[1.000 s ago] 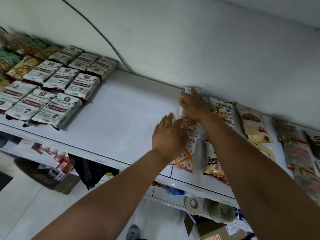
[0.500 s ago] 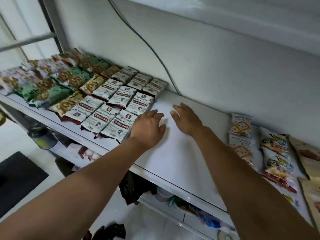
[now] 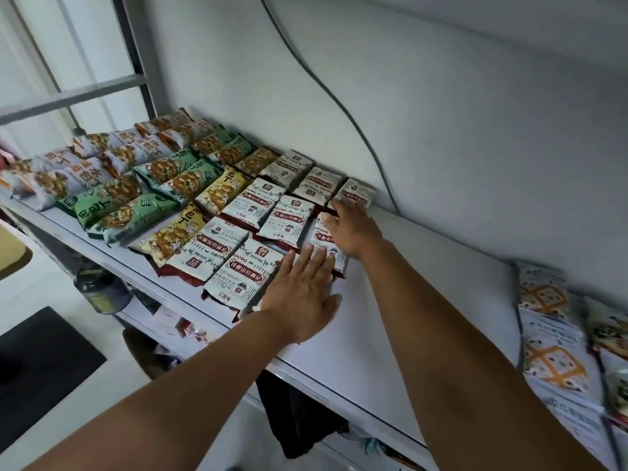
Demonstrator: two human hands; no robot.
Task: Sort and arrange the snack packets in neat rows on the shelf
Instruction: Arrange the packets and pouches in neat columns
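**Squaring the Stray Packet into the White Block**

Centre of frame: a block of white-and-red packets [image 3: 268, 212] in rows on the shelf [image 3: 424, 300], with yellow packets [image 3: 221, 190] and green packets [image 3: 136, 205] ranged beyond it toward the upper left. At the block's right edge, one stray packet [image 3: 324, 243] lying askew, out of line with its neighbours.

Left hand [image 3: 300, 294] open, flat, palm down on the shelf just below centre, straight fingertips touching the stray packet's near end. Right hand [image 3: 353, 226] open too, spread over the stray packet's far end and reaching the rearmost packet [image 3: 353, 195] by the wall; gripping nothing, as far as can be told.

Judged as the step in hand: nudging that packet straight. Keep both palms flat and slide, not lift. Push the near end leftward in the frame with the left fingertips while steadying the far end with the right, until parallel with the column beside it. Press lightly: puffed, slick bags, likely to skid and shove neighbours out of line. Check the near edge against the row. Afterwards, probably on to the lattice-print packets [image 3: 550, 365] at lower right, well apart across the shelf.
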